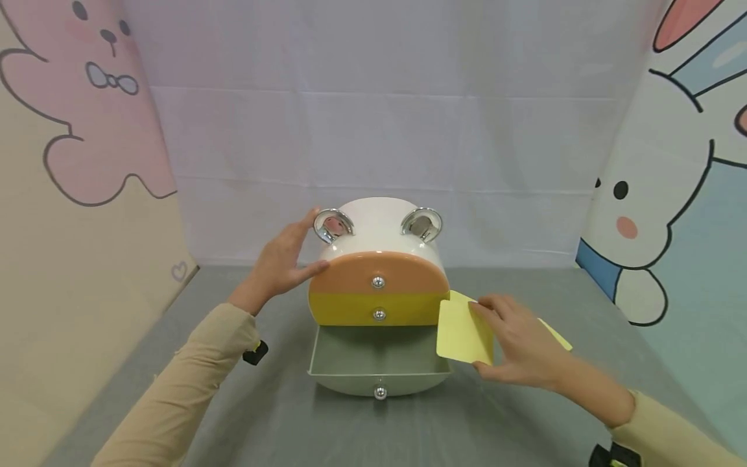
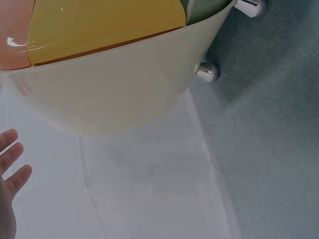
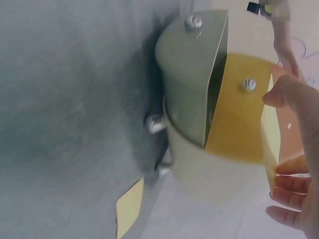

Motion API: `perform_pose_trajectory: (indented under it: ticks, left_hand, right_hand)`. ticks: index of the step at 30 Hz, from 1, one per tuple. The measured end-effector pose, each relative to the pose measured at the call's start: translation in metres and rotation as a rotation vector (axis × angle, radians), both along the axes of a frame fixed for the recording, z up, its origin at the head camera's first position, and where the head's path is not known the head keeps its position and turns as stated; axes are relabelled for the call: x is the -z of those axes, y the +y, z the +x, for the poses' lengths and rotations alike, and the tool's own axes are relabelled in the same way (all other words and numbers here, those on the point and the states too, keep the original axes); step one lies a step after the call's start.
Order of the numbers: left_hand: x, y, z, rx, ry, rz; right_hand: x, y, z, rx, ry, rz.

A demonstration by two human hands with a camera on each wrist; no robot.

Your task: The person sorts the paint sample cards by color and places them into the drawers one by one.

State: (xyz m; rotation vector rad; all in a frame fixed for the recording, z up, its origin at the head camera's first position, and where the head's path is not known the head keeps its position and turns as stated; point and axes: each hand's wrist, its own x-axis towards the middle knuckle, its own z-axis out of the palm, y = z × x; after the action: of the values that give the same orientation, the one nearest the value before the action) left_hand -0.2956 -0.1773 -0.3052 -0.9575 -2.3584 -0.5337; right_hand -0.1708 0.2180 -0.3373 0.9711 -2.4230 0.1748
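Observation:
A small drawer cabinet [image 1: 382,224] with a white body and two silver ring ears stands on the table. Its sage-green bottom drawer [image 1: 379,350] is pulled out, while the orange drawer [image 1: 344,272] and yellow drawer [image 1: 344,309] are closed. My left hand [image 1: 280,263] steadies the cabinet's left side, thumb at the orange front and fingers by the left ear; its fingers look spread in the left wrist view. Between thumb and fingers, my right hand [image 1: 525,344] pinches a pale yellow square card [image 1: 463,331] near the open drawer's right edge.
Another pale yellow card [image 3: 129,208] lies on the grey table [image 3: 70,124], right of the cabinet and partly behind my right hand in the head view. A white backdrop [image 1: 379,130] hangs behind, and cartoon-printed panels [image 1: 653,214] flank both sides.

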Motion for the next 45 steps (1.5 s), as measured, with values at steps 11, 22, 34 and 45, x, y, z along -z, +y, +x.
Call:
perform_pose_trajectory:
  ticks: [11,22,34,45]
  left_hand:
    - [0.000,0.000,0.000,-0.001,0.015,0.010]
    - [0.002,0.000,0.000,-0.011,-0.013,0.009]
    - [0.002,0.001,-0.001,-0.007,-0.015,0.017]
    - [0.001,0.000,-0.001,-0.006,-0.019,0.015]
  right_hand:
    - [-0.003,-0.054,-0.015,-0.078,0.040,0.059]
    - [0.014,-0.077,-0.032,-0.152,0.002,0.090]
    - [0.022,-0.074,-0.028,-0.135,-0.001,0.118]
    - [0.025,-0.068,-0.027,-0.148,0.011,0.135]
